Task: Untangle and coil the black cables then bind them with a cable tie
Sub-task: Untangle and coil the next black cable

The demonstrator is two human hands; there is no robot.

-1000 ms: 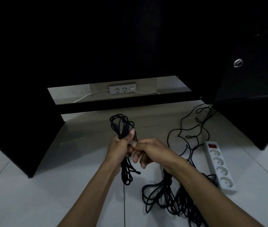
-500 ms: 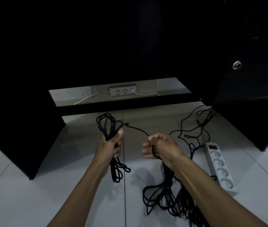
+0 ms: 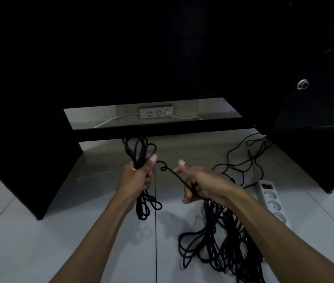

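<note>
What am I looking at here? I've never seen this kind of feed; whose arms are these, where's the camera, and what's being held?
There is no machine: these are a person's bare arms, filmed by a camera worn on their head, looking forward and down at a tiled floor beside dark furniture. The left hand is closed on a coil of black cable, with loops hanging below the fist. A strand runs from it to the right hand, which grips it loosely. Below that hand, a loose pile of cable lies on the floor. A white power strip lies to the right, and a wall socket shows behind the furniture. No cable tie is visible.
</note>
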